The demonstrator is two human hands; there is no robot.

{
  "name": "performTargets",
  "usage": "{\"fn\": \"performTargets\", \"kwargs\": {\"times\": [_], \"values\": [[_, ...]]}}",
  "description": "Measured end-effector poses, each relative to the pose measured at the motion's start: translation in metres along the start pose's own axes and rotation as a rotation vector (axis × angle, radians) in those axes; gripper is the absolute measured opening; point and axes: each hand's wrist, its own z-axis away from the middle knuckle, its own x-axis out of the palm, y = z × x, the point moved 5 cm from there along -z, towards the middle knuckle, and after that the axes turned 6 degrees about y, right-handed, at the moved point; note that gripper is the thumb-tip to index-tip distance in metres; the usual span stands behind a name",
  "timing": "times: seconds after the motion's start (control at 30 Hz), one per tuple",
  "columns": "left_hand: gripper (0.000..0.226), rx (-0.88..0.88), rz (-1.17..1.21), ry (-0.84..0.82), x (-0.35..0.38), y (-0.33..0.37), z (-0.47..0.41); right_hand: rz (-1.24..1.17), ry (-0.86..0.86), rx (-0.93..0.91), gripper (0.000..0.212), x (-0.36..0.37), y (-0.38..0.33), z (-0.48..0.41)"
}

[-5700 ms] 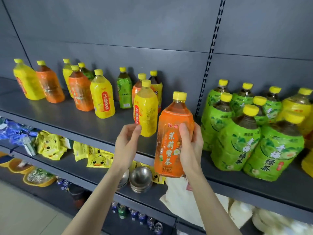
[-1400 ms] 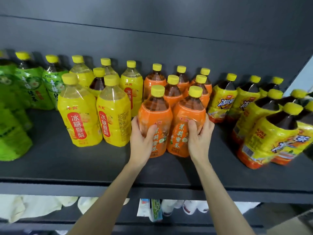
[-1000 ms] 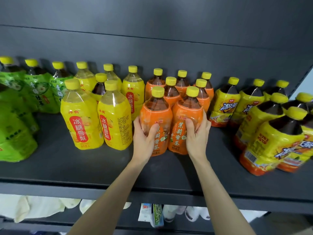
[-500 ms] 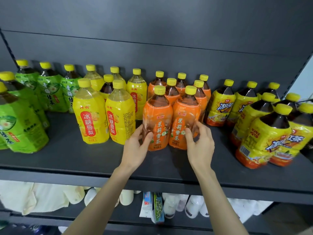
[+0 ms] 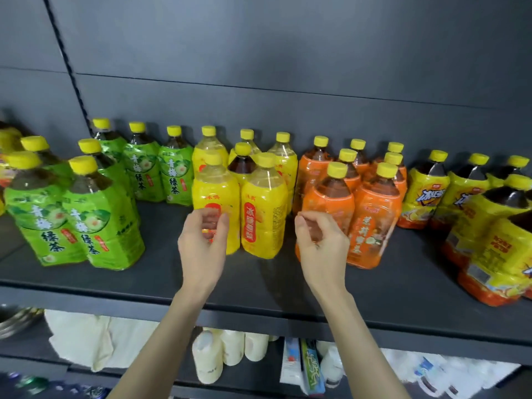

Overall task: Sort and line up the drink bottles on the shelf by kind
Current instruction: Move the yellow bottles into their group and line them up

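Both hands have come off the 2 front orange bottles [image 5: 374,220] they were squaring up half a second ago. These bottles now stand upright side by side on the shelf [image 5: 259,286], at the head of the orange block, with more of the same kind behind them. The left hand [image 5: 203,249] has drifted across and hovers in front of the nearest of the yellow bottles [image 5: 263,214]. Its fingers are loosely curled and empty, though motion blur makes it hard to say whether a fingertip brushes the label. The right hand [image 5: 321,249] hangs just before the left-hand orange bottle, fingers likewise slack and curled, holding nothing. The orange group looks settled, between the yellow block on its left and the yellow-and-red iced tea bottles [image 5: 426,197] on its right, with the green bottles [image 5: 98,223] further left. The leftward shift suggests the yellow block is next, and there is a reason: 1 dark-filled bottle [image 5: 242,165] stands in the middle of the pale yellow ones and probably belongs to another kind. Sorting seems mostly done — what remains is pulling out strays and straightening rows.
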Motion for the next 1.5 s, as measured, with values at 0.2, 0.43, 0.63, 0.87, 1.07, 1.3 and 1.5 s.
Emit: {"fn": "performTargets", "kwargs": {"times": [0.2, 0.43, 0.63, 0.87, 1.07, 1.3, 1.5], "values": [[0.066, -0.096, -0.011, -0.139, -0.015, -0.04, -0.048, 0.021, -0.027, 0.161, 0.05, 0.071, -0.005, 0.006], [0.097, -0.23, 0.132, -0.429, 0.017, -0.061, -0.074, 0.012, -0.035, 0.378, 0.096, 0.101, 0.011, 0.0], [0.098, -0.237, 0.214, -0.433, 0.018, -0.069, -0.078, -0.036, -0.027, 0.424, 0.095, 0.108, 0.018, -0.003], [0.101, -0.261, 0.225, -0.39, 0.01, -0.076, -0.082, 0.048, 0.01, 0.378, 0.089, 0.108, 0.012, -0.003], [0.092, -0.11, 0.23, -0.366, 0.011, -0.048, -0.101, 0.076, 0.094, 0.063, 0.055, 0.1, -0.046, -0.041], [0.065, 0.056, 0.109, -0.317, 0.008, -0.041, -0.125, 0.436, -0.271, -0.023, 0.04, 0.146, -0.075, -0.118], [0.065, 0.028, 0.088, -0.255, 0.003, -0.051, -0.134, 0.729, -0.578, 0.075, 0.047, 0.19, -0.061, -0.139]]}}
